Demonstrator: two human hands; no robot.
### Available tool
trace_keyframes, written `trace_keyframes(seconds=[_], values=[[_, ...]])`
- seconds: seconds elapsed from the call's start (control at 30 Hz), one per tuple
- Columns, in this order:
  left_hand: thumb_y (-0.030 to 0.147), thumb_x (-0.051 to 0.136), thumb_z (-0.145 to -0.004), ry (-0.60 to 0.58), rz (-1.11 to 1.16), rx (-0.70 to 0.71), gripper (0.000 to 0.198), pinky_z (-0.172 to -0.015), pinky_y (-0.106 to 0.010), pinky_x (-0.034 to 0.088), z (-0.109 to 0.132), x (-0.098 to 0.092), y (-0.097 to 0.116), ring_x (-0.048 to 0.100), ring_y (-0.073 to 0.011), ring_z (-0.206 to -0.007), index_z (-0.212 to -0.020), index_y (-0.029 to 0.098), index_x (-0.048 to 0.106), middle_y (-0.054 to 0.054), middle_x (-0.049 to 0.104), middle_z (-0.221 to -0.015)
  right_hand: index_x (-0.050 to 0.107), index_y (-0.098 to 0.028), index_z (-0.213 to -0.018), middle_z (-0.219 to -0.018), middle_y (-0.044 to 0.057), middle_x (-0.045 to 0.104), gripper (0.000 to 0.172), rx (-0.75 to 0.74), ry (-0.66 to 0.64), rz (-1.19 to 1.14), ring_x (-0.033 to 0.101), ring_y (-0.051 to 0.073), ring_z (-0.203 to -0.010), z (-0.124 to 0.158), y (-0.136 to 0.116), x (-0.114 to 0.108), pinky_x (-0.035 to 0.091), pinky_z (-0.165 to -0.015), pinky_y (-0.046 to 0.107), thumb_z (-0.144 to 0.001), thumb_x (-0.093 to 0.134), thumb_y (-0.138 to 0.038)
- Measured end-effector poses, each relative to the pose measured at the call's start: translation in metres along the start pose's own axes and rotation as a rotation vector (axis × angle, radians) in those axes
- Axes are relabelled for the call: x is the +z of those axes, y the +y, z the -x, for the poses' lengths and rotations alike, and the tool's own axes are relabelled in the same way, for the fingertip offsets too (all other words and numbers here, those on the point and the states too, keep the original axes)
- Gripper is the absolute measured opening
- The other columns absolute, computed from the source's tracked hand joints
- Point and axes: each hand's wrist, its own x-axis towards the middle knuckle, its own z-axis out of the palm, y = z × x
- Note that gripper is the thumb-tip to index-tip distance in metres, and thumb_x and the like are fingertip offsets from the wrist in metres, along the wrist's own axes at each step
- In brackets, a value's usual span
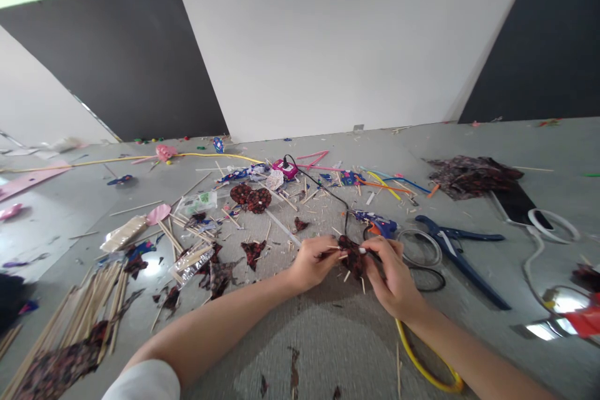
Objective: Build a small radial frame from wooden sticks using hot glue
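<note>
Left hand (312,262) and right hand (396,278) both pinch the dark fabric piece (351,257) between them, blue glue gun (377,225) just beside at 1 o'clock; uneven pulling could loosen or snap its thin sticks (347,275).

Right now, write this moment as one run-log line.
left hand: pinches cloth piece | right hand: pinches same piece | nearby: glue gun, blue scissors
</note>
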Motion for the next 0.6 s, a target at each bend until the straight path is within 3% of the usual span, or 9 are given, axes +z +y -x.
trace_keyframes(seconds=[0.23,0.47,0.6], values=[[0.049,0.058,-0.104,-0.003,-0.014,-0.025,0.047,-0.057,-0.023,0.036,-0.0015,0.0008,0.0029,0.047,-0.0102,-0.058,-0.071,0.016,0.064,0.000,0.055,-0.062,0.061,-0.027,-0.115,-0.104,0.004,0.070,0.012,0.148,0.089,-0.033,0.060,0.024,-0.100,0.0052,0.0068,0.0026,0.045,-0.089,0.035,-0.106,0.053,-0.027],[0.055,0.058,-0.103,-0.008,0.003,-0.104,0.052,-0.056,-0.023,0.034,-0.0016,-0.0002,0.0048,0.044,-0.0104,-0.058,-0.067,0.017,0.059,0.000,0.051,-0.060,0.064,-0.028,-0.109,-0.098,0.003,0.070,0.009,0.160,0.159,-0.044,0.061,0.025,-0.097,0.0068,0.0072,0.0032,0.048,-0.085,0.036,-0.104,0.057,-0.029],[0.058,0.062,-0.099,0.031,0.067,-0.212,0.048,-0.055,-0.022,0.034,0.0026,0.0014,0.0016,0.043,-0.0095,-0.057,-0.077,0.016,0.062,0.001,0.052,-0.063,0.064,-0.028,-0.109,-0.098,0.004,0.071,0.009,0.157,0.156,-0.055,0.062,0.026,-0.096,0.0062,0.0072,0.0036,0.050,-0.084,0.037,-0.103,0.057,-0.030]])
